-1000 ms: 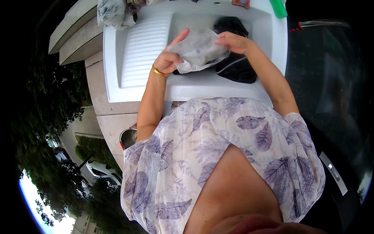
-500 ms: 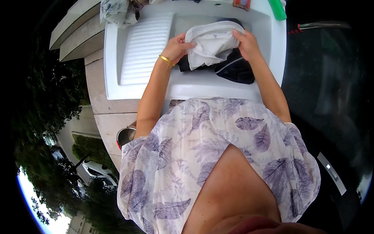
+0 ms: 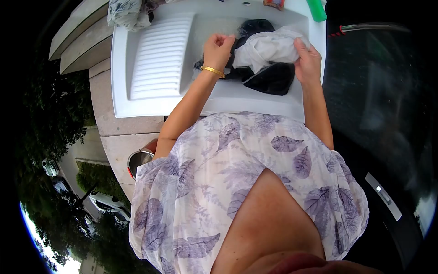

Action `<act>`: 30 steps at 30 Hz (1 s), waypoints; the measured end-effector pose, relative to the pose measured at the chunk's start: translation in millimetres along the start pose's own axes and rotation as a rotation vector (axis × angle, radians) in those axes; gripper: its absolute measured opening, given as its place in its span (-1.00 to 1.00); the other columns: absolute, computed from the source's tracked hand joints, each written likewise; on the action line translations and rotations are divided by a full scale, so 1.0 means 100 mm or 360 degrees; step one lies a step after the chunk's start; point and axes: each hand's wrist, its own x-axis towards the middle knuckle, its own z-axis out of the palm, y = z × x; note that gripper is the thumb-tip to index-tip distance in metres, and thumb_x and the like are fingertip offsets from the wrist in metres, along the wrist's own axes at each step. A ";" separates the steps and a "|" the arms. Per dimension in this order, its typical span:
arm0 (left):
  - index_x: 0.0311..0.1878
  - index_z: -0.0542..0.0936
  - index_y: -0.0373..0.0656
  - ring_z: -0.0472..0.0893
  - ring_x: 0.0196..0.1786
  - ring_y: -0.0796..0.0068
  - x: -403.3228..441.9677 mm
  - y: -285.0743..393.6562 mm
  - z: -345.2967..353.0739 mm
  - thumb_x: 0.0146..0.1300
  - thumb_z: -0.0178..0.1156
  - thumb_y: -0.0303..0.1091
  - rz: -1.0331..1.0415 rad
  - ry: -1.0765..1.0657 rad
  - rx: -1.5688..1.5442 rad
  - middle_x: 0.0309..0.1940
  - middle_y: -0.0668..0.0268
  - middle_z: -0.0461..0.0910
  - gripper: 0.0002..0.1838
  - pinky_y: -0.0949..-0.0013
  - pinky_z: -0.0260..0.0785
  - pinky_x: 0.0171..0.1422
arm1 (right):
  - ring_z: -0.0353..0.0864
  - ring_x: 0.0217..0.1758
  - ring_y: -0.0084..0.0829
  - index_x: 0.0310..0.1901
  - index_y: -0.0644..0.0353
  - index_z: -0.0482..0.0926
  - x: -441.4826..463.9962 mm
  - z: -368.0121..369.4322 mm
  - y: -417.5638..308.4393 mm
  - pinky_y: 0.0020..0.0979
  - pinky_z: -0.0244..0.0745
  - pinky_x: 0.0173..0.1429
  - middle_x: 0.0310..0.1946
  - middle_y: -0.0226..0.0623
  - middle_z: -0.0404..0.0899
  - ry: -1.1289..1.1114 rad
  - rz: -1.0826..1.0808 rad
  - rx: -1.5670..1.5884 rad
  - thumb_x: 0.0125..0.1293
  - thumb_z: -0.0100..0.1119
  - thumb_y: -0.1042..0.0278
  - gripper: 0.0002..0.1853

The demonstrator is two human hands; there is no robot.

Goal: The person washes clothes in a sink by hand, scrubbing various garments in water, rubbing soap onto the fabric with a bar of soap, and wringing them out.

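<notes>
A white cloth garment [image 3: 269, 48] hangs bunched over dark clothes [image 3: 270, 78] in the white sink [image 3: 219, 106]. My right hand [image 3: 308, 61] grips its right end between thumb and fingers. To the left of the garment is my left hand [image 3: 218, 52], with a gold bracelet at the wrist. Its thumb and fingers are pinched together, and whether anything small is between them is hidden. The dark clothes lie wet in the basin, partly covered by the white garment.
A ribbed washboard [image 3: 162, 57] forms the sink's left side. Bunched clothes [image 3: 127, 13] rest at its upper left corner. A small orange packet [image 3: 274, 4] and a green bottle-like object [image 3: 316, 10] stand along the far rim. A metal bucket [image 3: 140, 158] sits below left.
The white garment, held up and spread between both hands before, is now bunched and shifted right. My left hand has come off its left edge. My right hand has moved right, still holding it.
</notes>
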 end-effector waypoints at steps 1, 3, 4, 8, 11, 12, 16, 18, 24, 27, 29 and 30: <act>-0.17 0.52 -0.26 0.49 -0.40 0.62 -0.10 0.01 0.00 0.17 0.23 -0.19 -0.0088 -0.0103 0.0005 -0.35 0.30 0.58 -0.68 0.57 0.41 -0.39 | 0.55 -0.05 -0.40 -0.02 0.43 0.47 0.00 0.00 0.00 -0.39 0.45 0.07 -0.11 -0.17 0.56 0.0012 -0.0002 -0.0018 0.30 0.08 0.41 -0.70; -0.26 0.54 -0.26 0.48 -0.43 0.61 -0.30 0.02 0.00 0.17 0.22 -0.15 -0.0260 -0.0301 0.0015 -0.37 0.27 0.58 -0.68 0.55 0.41 -0.48 | 0.57 -0.13 -0.44 -0.08 0.42 0.51 0.01 -0.01 0.01 -0.45 0.48 -0.01 -0.17 -0.20 0.58 0.0012 -0.0054 0.0009 0.28 0.12 0.39 -0.73; -0.29 0.55 -0.26 0.50 -0.43 0.59 -0.37 0.00 0.05 0.18 0.21 -0.13 -0.0344 -0.0367 -0.0042 -0.37 0.27 0.58 -0.68 0.54 0.44 -0.48 | 0.59 -0.17 -0.46 -0.11 0.42 0.54 0.01 0.00 0.02 -0.47 0.50 -0.05 -0.20 -0.21 0.60 0.0009 -0.0073 0.0021 0.26 0.15 0.38 -0.74; -0.27 0.53 -0.35 0.55 -0.38 0.52 -0.37 -0.14 0.27 0.13 0.26 -0.16 -0.0410 -0.0313 -0.0226 -0.38 0.25 0.57 -0.64 0.45 0.53 -0.42 | 0.58 -0.16 -0.47 -0.11 0.41 0.54 0.01 0.07 0.00 -0.48 0.48 -0.04 -0.19 -0.21 0.59 -0.0036 -0.0106 0.0001 0.27 0.15 0.38 -0.74; -0.24 0.54 -0.35 0.55 -0.38 0.54 -0.33 -0.18 0.33 0.08 0.30 -0.26 -0.0451 -0.0211 -0.0337 -0.38 0.24 0.57 -0.68 0.49 0.48 -0.36 | 0.57 -0.13 -0.47 -0.10 0.41 0.54 -0.03 0.11 0.02 -0.47 0.47 -0.01 -0.17 -0.22 0.59 -0.0053 -0.0110 0.0001 0.27 0.14 0.38 -0.73; -0.24 0.55 -0.34 0.55 -0.38 0.54 -0.33 -0.18 0.33 0.08 0.30 -0.27 -0.0437 -0.0213 -0.0342 -0.38 0.25 0.57 -0.69 0.50 0.46 -0.34 | 0.56 -0.12 -0.46 -0.09 0.41 0.54 -0.05 0.10 0.05 -0.47 0.46 0.00 -0.17 -0.22 0.59 -0.0057 -0.0101 0.0008 0.27 0.14 0.38 -0.73; -0.29 0.55 -0.28 0.52 -0.43 0.58 -0.28 -0.28 0.35 0.08 0.29 -0.33 -0.0344 -0.0189 -0.0482 -0.42 0.30 0.56 -0.77 0.54 0.38 -0.28 | 0.55 -0.10 -0.46 -0.07 0.41 0.53 -0.12 0.13 0.04 -0.46 0.44 0.03 -0.15 -0.22 0.58 -0.0037 -0.0074 -0.0021 0.27 0.14 0.37 -0.72; -0.28 0.51 -0.23 0.53 -0.38 0.57 -0.27 -0.28 0.34 0.15 0.22 -0.37 -0.0378 -0.0177 -0.0537 -0.41 0.33 0.54 -0.85 0.50 0.40 -0.24 | 0.55 -0.09 -0.45 -0.07 0.41 0.53 -0.13 0.12 0.04 -0.45 0.44 0.04 -0.14 -0.21 0.58 -0.0032 -0.0114 -0.0043 0.27 0.14 0.37 -0.71; -0.24 0.43 -0.22 0.45 -0.39 0.61 -0.22 -0.19 0.17 0.25 0.06 -0.41 -0.0222 -0.0132 -0.0893 -0.40 0.37 0.47 -0.91 0.54 0.31 -0.29 | 0.55 -0.09 -0.44 -0.07 0.42 0.52 -0.13 0.07 0.03 -0.44 0.43 0.06 -0.13 -0.18 0.57 -0.0038 -0.0158 -0.0017 0.28 0.13 0.38 -0.72; -0.19 0.44 -0.26 0.38 -0.41 0.69 -0.21 -0.12 0.16 0.26 0.07 -0.34 -0.0110 -0.0101 -0.0825 -0.41 0.39 0.45 -0.82 0.60 0.23 -0.37 | 0.53 -0.04 -0.39 -0.01 0.44 0.47 -0.19 0.07 0.08 -0.39 0.41 0.11 -0.07 -0.15 0.54 -0.0086 -0.0102 0.0015 0.30 0.08 0.39 -0.69; -0.14 0.45 -0.28 0.36 -0.39 0.71 -0.26 -0.05 0.14 0.24 0.12 -0.31 -0.0167 -0.0206 -0.0857 -0.37 0.39 0.47 -0.76 0.60 0.22 -0.38 | 0.52 -0.02 -0.37 0.02 0.45 0.44 -0.23 0.04 0.14 -0.38 0.41 0.13 -0.05 -0.15 0.52 -0.0099 -0.0030 0.0028 0.32 0.06 0.39 -0.67; -0.14 0.47 -0.28 0.36 -0.40 0.71 -0.28 -0.11 0.14 0.22 0.15 -0.30 -0.0163 -0.0193 -0.0676 -0.38 0.39 0.47 -0.74 0.59 0.22 -0.39 | 0.52 -0.02 -0.37 0.02 0.45 0.44 -0.24 0.03 0.17 -0.38 0.41 0.12 -0.05 -0.15 0.52 -0.0093 0.0016 0.0045 0.32 0.05 0.39 -0.67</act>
